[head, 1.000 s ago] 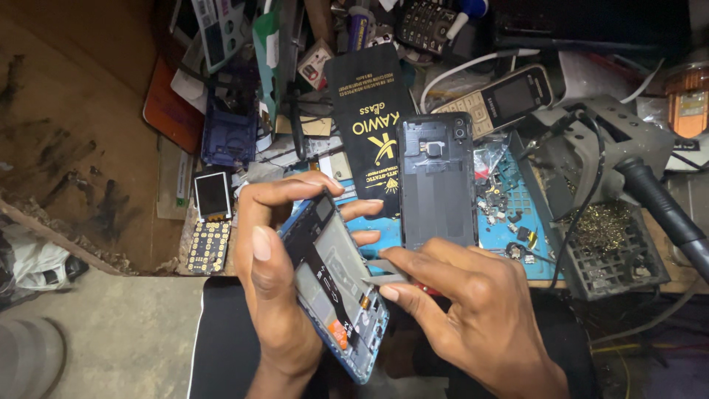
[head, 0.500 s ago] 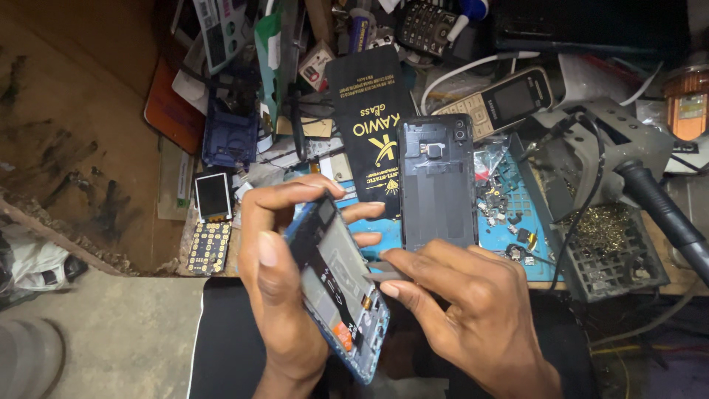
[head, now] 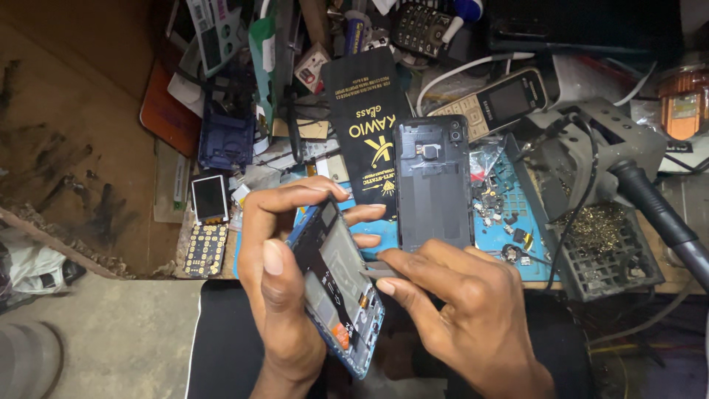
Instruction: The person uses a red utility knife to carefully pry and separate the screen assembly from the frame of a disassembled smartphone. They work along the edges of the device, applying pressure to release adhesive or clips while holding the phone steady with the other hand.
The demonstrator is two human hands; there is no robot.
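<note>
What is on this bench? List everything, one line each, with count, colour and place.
opened phone: one, blue frame with its insides showing, held in the left hand
tweezers: one, grey metal, in the right hand, tip at the opened phone
phone back cover: one, black, lying on the blue mat
blue mat: one, blue, under small loose parts
flat packet: one, black with yellow print, behind the hands
keypad phone: one, beige and black, top centre
small screen: one, dark, above a gold keypad board at left
metal stand: one, grey, with brass wool, right
left hand: grip around the opened phone
right hand: grip pinching the tweezers
</note>
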